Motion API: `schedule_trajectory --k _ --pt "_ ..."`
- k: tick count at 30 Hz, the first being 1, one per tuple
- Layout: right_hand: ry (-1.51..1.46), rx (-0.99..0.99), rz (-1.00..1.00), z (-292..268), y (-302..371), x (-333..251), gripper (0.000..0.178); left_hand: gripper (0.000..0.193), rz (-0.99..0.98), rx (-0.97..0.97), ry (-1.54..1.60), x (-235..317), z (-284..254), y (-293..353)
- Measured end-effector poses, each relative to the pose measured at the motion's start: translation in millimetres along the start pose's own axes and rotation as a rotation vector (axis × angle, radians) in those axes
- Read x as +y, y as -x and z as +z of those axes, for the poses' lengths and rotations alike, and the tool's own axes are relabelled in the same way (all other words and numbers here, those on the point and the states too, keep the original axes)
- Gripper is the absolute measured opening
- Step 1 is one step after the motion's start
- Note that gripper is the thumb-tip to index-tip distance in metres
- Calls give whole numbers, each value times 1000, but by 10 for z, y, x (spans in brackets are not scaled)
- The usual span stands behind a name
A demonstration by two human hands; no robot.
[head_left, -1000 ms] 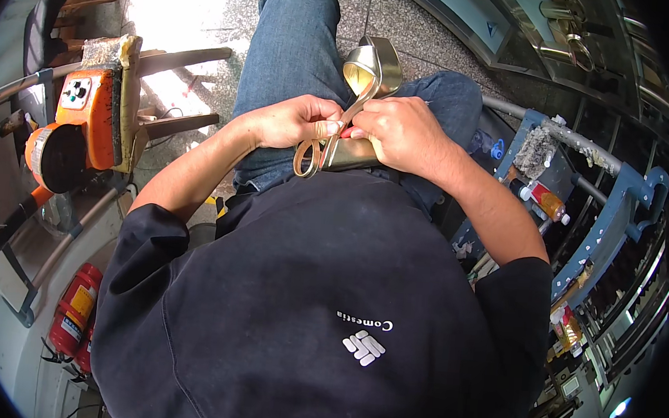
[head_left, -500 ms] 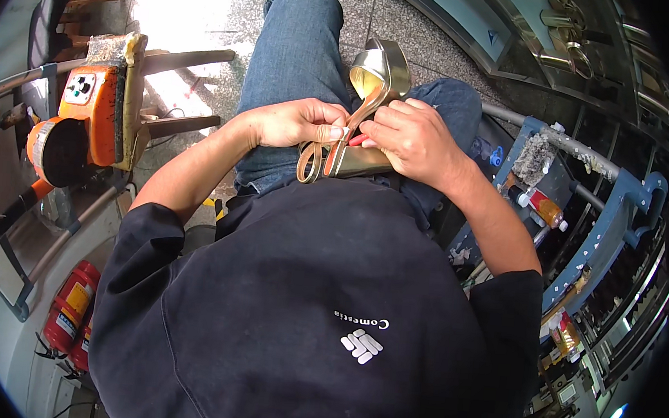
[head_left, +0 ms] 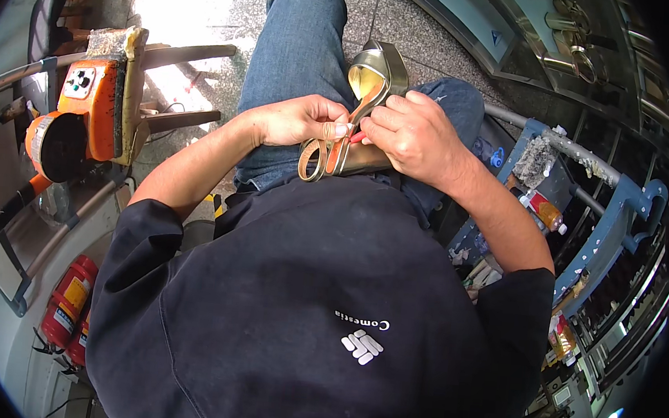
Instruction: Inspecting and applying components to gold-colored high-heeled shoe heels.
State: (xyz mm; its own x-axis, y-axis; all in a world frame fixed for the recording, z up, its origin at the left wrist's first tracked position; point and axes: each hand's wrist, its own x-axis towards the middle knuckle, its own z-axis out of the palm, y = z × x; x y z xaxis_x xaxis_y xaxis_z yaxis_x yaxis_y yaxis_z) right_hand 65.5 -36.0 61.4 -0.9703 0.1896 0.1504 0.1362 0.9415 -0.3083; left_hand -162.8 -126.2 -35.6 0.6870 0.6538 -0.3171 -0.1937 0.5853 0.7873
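Observation:
A metallic gold sandal (head_left: 394,66) rests across my lap, its broad shiny band pointing away from me and a yellowish lining showing inside. At its near end a thin strap (head_left: 307,164) curls into a loop. My left hand (head_left: 300,122) is closed, pinching the thin strap between thumb and forefinger. From the other side, my right hand (head_left: 418,139) is closed around a small red-handled tool (head_left: 357,138) directed at the strap by my left thumb. The tool's tip and most of its handle are hidden, so its exact kind cannot be told.
To the left stand an orange machine (head_left: 92,99) with a round black part and a wooden stool (head_left: 181,55). Red fire extinguishers (head_left: 69,302) are at the lower left. A blue metal frame (head_left: 603,246) with a bottle (head_left: 546,211) beside it stands at the right.
My right hand has shifted slightly up and its fingers have re-bunched around the red-handled tool. The thin strap's loop has opened a little. My left hand keeps its pinch.

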Motion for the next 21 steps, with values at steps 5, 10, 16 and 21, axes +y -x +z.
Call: schedule_trajectory --k 5,10,16,21 --pt "43 -36 85 64 40 -98 10 23 -16 38 76 44 69 16" --pt "87 -95 130 74 -31 -160 10 24 9 56 78 7 55 12" --pt "74 -61 155 149 -46 -151 11 24 -24 29 60 -31 -32 12" --pt "-202 2 223 -66 68 -44 8 22 17 3 53 -77 -39 -15"
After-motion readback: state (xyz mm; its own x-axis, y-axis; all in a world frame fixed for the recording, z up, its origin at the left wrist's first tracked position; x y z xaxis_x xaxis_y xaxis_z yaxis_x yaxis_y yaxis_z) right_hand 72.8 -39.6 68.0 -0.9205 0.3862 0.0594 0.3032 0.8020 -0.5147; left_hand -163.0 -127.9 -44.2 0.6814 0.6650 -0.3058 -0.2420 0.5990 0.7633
